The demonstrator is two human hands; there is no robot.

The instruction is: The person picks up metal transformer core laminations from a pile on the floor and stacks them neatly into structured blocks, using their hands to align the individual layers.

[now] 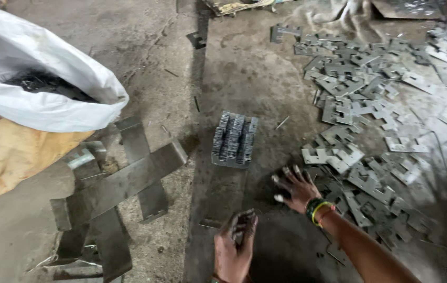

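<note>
We are curling left hand (pixel 235 246) around few flat plates. We are spreading right hand (pixel 295 187), fingers open, holding nothing, onto loose stamped plates (pixel 362 178) on floor. Judging gathering step; next pick needs aligning for upright stack (pixel 234 139) beyond.

I see a rough, stained concrete floor (pixel 244 78), grey and dusty, with a darker strip running up its middle. On the left slumps a white woven sack (pixel 40 99) over tan burlap (pixel 8 152), beside long flat steel strips (pixel 124 183) crossed on the ground. The light is dim and even.
</note>
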